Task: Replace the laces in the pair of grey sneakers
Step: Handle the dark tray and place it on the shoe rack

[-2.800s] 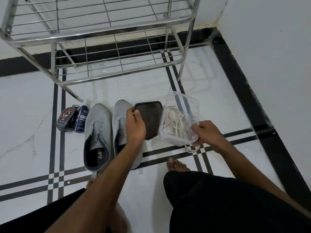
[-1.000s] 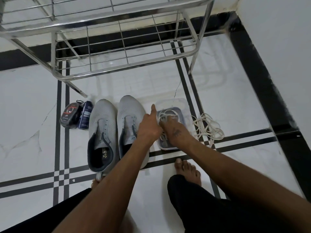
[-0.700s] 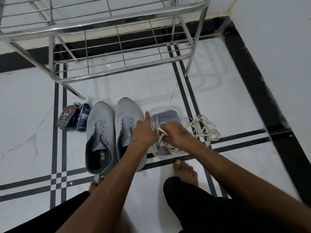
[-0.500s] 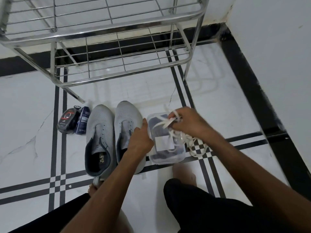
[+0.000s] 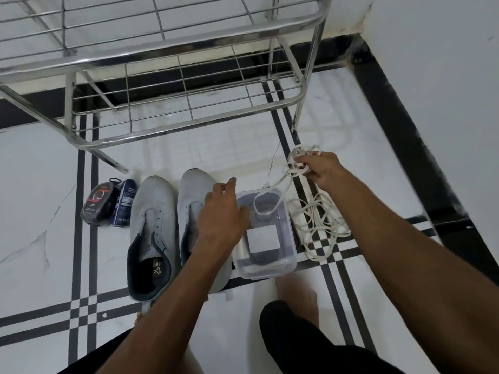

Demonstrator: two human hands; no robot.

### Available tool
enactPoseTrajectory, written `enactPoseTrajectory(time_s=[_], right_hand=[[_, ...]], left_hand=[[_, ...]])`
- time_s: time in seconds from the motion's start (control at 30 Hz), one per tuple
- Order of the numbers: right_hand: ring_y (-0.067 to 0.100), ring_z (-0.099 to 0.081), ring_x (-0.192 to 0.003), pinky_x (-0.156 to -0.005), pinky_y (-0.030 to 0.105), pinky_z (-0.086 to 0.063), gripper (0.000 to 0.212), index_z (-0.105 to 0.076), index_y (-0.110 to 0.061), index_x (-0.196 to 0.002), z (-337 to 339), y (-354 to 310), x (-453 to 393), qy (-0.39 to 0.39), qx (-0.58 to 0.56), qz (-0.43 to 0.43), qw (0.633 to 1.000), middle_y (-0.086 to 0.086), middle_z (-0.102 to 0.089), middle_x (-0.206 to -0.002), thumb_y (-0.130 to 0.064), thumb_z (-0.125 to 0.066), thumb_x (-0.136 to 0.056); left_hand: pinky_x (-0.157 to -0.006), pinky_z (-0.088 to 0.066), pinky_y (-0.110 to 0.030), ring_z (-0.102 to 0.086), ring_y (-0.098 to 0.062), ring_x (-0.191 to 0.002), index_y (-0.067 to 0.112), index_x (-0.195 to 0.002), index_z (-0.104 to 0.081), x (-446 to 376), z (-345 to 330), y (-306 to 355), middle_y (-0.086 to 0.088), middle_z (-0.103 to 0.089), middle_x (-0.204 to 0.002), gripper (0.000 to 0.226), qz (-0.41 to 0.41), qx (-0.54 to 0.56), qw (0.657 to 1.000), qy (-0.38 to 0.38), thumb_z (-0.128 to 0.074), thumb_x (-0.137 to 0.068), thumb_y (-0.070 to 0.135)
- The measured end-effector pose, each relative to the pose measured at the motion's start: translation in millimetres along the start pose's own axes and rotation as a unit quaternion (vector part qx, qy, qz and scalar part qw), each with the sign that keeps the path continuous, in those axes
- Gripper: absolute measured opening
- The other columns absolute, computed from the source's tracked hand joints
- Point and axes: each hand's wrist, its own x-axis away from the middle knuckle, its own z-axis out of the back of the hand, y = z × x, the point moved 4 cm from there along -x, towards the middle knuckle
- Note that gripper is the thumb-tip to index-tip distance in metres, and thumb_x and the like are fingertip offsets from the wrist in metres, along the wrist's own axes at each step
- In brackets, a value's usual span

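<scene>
Two grey sneakers stand side by side on the floor, toes away from me, with no laces in them: the left sneaker (image 5: 152, 233) and the right sneaker (image 5: 192, 201), partly under my arm. A clear plastic box (image 5: 266, 236) sits right of them. My left hand (image 5: 220, 217) rests against the box's left side with fingers relaxed. My right hand (image 5: 320, 168) grips a bunch of white laces (image 5: 298, 160), lifted beyond the box; one loop still trails into it. Another pile of white laces (image 5: 317, 225) lies on the floor right of the box.
A metal wire shoe rack (image 5: 167, 76) stands beyond the shoes. Two small dark shoe-care packs (image 5: 109, 206) lie left of the sneakers. A white wall (image 5: 445, 76) closes the right side. My bare foot (image 5: 295, 288) and dark-clothed knee are near the box.
The box was set down beside the sneakers and one bunch of laces landed on the floor. My right hand then pulled another bunch out of the box, up and to the right.
</scene>
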Motion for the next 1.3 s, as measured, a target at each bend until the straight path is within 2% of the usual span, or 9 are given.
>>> enactPoseTrajectory(time_s=[0.13,0.23,0.4,0.53,0.87,1.03,1.1,1.2,1.3], right_hand=[[0.016,-0.067,-0.046,-0.042,0.025,-0.053,0.039,-0.06,0.004,-0.115,-6,-9,-19,0.041,-0.111,-0.022,0.993,0.016,-0.067,-0.08,0.01,-0.074,-0.079],[0.022,-0.069,-0.064,-0.058,0.033,-0.061,0.046,-0.055,-0.002,-0.123,-12,-13,-27,0.044,-0.161,-0.042,0.985,0.019,-0.067,-0.088,0.012,-0.071,-0.082],[0.024,-0.066,-0.064,-0.044,0.031,-0.057,0.03,-0.056,0.005,-0.11,-10,-16,-30,0.088,-0.209,-0.038,0.973,0.025,-0.068,-0.109,0.01,-0.071,-0.084],[0.025,-0.066,-0.066,-0.061,0.036,-0.062,0.024,-0.053,-0.002,-0.084,-7,-5,-35,0.109,-0.235,-0.05,0.965,0.022,-0.068,-0.099,0.009,-0.074,-0.081],[0.031,-0.072,-0.089,-0.085,0.051,-0.059,0.031,-0.063,-0.001,-0.109,2,34,-37,0.112,-0.057,-0.023,0.992,0.017,-0.071,-0.101,-0.015,-0.078,-0.085],[0.029,-0.072,-0.09,-0.074,0.045,-0.062,0.017,-0.063,-0.013,-0.101,5,24,-19,0.053,-0.001,0.007,0.999,0.011,-0.07,-0.102,-0.028,-0.066,-0.093],[0.023,-0.067,-0.092,-0.075,0.044,-0.062,0.026,-0.059,-0.014,-0.114,14,21,-11,0.045,0.081,0.028,0.995,0.004,-0.064,-0.106,-0.029,-0.062,-0.093],[0.021,-0.061,-0.1,-0.092,0.042,-0.055,0.051,-0.051,-0.015,-0.137,41,23,5,0.089,0.274,0.113,0.951,-0.004,-0.058,-0.111,-0.03,-0.063,-0.089],[0.032,-0.046,-0.133,-0.103,0.038,-0.04,0.065,-0.044,-0.023,-0.146,68,54,16,0.062,0.473,0.177,0.861,0.011,-0.05,-0.142,-0.032,-0.07,-0.087]], left_hand=[[-0.1,-0.042,-0.04,-0.045,-0.028,-0.128,0.018,-0.144,-0.048,-18,-1,15,-0.007,-0.052,-0.139,0.047,-0.05,0.036,0.998,0.005,-0.054,-0.099,0.028],[-0.102,-0.041,-0.037,-0.048,-0.025,-0.127,0.019,-0.137,-0.058,-41,-9,30,-0.005,-0.057,-0.137,0.046,-0.077,0.026,0.996,-0.034,-0.053,-0.098,0.044],[-0.106,-0.04,-0.04,-0.047,-0.029,-0.128,0.02,-0.136,-0.059,-84,-19,50,-0.008,-0.056,-0.138,0.04,-0.073,-0.001,0.996,-0.058,-0.051,-0.1,0.035],[-0.104,-0.042,-0.041,-0.05,-0.029,-0.124,0.018,-0.132,-0.06,-93,-17,51,-0.01,-0.057,-0.133,0.035,-0.067,0.008,0.996,-0.05,-0.052,-0.099,0.029],[-0.101,-0.044,-0.038,-0.055,-0.023,-0.12,0.02,-0.126,-0.064,-76,-16,45,-0.003,-0.061,-0.129,0.03,-0.071,0.025,0.996,-0.042,-0.051,-0.099,0.025],[-0.1,-0.044,-0.039,-0.053,-0.022,-0.121,0.019,-0.126,-0.064,-67,-14,55,-0.002,-0.06,-0.129,0.03,-0.092,0.018,0.995,-0.034,-0.051,-0.099,0.025],[-0.099,-0.044,-0.04,-0.053,-0.022,-0.12,0.019,-0.126,-0.064,-60,-14,60,-0.002,-0.06,-0.129,0.03,-0.101,0.017,0.994,-0.032,-0.051,-0.1,0.025],[-0.098,-0.044,-0.041,-0.052,-0.023,-0.118,0.017,-0.125,-0.065,-47,-15,63,-0.004,-0.061,-0.127,0.029,-0.109,0.029,0.993,-0.025,-0.052,-0.099,0.024],[-0.098,-0.043,-0.038,-0.05,-0.026,-0.119,0.016,-0.126,-0.064,-24,-17,58,-0.007,-0.059,-0.128,0.031,-0.099,0.046,0.994,-0.012,-0.054,-0.097,0.021]])
